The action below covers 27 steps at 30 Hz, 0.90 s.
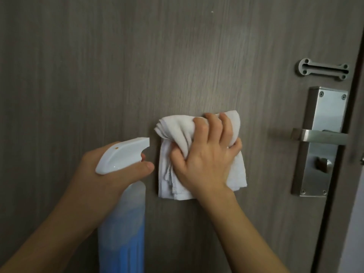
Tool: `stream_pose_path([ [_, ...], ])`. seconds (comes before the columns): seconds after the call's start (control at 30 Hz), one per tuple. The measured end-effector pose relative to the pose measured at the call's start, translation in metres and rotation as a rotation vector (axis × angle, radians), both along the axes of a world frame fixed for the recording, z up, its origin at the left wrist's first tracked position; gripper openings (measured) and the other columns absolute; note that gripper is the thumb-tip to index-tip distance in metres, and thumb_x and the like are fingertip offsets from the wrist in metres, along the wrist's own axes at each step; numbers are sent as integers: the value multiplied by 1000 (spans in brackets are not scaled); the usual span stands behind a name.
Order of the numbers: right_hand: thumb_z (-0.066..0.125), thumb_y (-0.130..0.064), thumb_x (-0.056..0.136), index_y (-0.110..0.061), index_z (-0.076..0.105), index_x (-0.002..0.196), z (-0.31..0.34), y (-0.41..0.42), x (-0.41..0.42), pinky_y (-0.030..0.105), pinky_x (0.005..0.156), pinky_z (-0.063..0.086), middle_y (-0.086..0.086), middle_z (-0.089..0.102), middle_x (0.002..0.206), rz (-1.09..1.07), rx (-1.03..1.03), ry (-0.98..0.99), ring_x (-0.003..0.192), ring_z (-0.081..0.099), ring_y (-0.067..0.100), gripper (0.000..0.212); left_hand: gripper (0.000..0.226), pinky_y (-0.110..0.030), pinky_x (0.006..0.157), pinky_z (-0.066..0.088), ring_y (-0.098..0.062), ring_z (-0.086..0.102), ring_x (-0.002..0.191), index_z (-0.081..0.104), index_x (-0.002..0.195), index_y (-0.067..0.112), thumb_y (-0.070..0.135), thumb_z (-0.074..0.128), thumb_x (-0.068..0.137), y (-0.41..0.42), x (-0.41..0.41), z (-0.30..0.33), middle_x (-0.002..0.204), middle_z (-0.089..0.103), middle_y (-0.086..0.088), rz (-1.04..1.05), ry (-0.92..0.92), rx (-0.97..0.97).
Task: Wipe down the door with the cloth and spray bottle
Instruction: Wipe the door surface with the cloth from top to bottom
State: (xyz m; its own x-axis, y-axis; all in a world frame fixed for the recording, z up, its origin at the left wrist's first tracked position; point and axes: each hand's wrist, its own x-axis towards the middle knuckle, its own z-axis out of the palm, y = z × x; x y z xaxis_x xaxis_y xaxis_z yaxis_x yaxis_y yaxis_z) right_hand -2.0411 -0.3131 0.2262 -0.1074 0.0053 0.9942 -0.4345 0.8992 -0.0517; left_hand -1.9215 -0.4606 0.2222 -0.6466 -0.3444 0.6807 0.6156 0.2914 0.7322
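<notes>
A grey-brown wood-grain door (137, 66) fills the view. My right hand (204, 160) grips a bunched white cloth (177, 133) and holds it against the door at mid height, left of the handle. My left hand (110, 174) holds a spray bottle (123, 229) by its neck, with the white spray head (122, 154) pointing right, toward the cloth. The bottle is translucent with blue liquid in its lower part. Its base is cut off by the bottom edge.
A steel lock plate (323, 115) with a lever handle (319, 135) and a thumb turn (323, 164) sits at the right. Above it is a grey door-guard bracket (323, 69). The door frame (352, 154) runs down the right edge.
</notes>
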Motion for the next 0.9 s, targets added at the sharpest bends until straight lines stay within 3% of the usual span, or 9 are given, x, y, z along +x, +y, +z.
stream_pose_path([
  [0.1,48,-53,74,-13,53,119,-8,38,-6,56,93,32,10,49,132,-4,-115,-44,133,37,36,61,33,-6,55,51,2,68,62,75,60,41,20,96,46,-3,2,-1,65,73,11,-29,-1,0],
  [0.2,48,-51,76,-9,51,120,-19,77,-12,57,95,33,13,48,131,-8,-264,-59,131,36,35,61,28,-15,58,56,-10,72,70,77,73,28,23,94,51,-5,4,-1,80,76,-8,-99,-22,13],
  [0.27,48,-51,77,-8,50,121,-21,85,-14,60,96,33,14,48,131,-8,-309,-60,131,35,35,62,31,-17,58,55,-11,71,69,76,78,23,24,94,52,-4,6,0,81,74,-11,-118,-26,10],
  [0.43,50,-50,77,-8,51,118,-15,58,-9,60,96,31,15,48,131,-10,-292,-61,132,36,37,59,23,-18,57,54,-10,70,72,77,81,19,15,92,64,-14,12,-3,85,75,-12,-88,-17,18],
  [0.57,51,-51,74,-10,52,115,-6,15,1,57,94,29,12,48,130,12,-217,-57,131,36,36,57,28,-26,65,57,-23,75,81,78,81,26,30,86,54,-31,21,-4,83,77,-11,-42,4,41],
  [0.67,50,-54,72,-12,53,113,0,-31,12,59,95,31,12,50,130,32,-95,-48,130,36,36,58,26,-13,60,55,-13,74,73,78,73,32,17,93,57,-48,26,-6,76,77,-4,-6,42,23],
  [0.77,51,-57,74,-15,52,113,3,-85,22,62,94,33,13,50,130,46,82,-10,129,38,37,57,42,-6,59,51,4,69,63,77,64,43,2,86,69,-67,27,-6,63,74,13,42,40,-25],
  [0.83,46,-59,80,-15,50,113,5,-120,28,62,93,32,14,47,130,78,166,38,129,38,38,55,16,-12,66,55,-2,73,72,80,72,35,24,91,66,-83,32,-6,71,77,9,-22,8,-24],
  [0.9,39,-59,84,-15,47,114,6,-142,31,63,92,32,14,45,131,99,189,58,129,39,38,54,36,-20,73,58,-11,75,79,80,79,24,50,92,58,-96,34,-9,77,78,3,-31,-11,-75],
])
